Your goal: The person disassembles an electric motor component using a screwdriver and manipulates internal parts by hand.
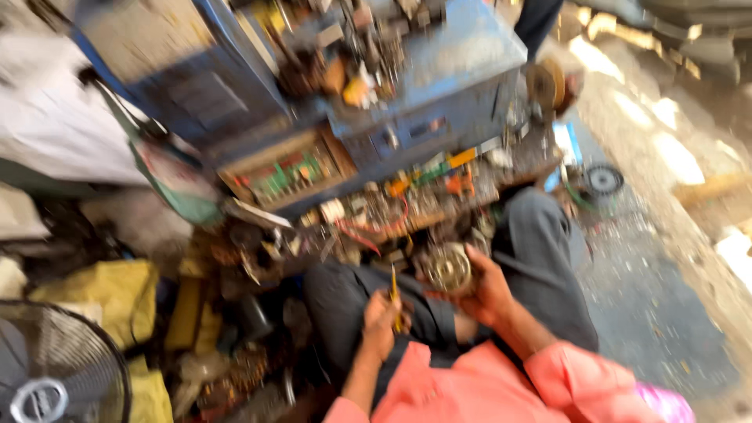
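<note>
The frame is motion-blurred. My left hand [381, 321] is closed around a thin yellow-handled tool [394, 296] that points upward over my lap. My right hand [487, 286] grips a round metal motor part [447, 267] with a ribbed, shiny face, held just right of the tool tip. Both hands hover above my dark grey trousers [540, 258]. Pink sleeves [501, 384] cover my forearms.
A cluttered low workbench [407, 205] with wires and small parts stands just beyond my knees. Behind it is a blue metal cabinet [439, 94]. A black fan guard [55, 368] sits bottom left, a yellow bag [110, 290] beside it. Dusty ground [658, 298] lies right.
</note>
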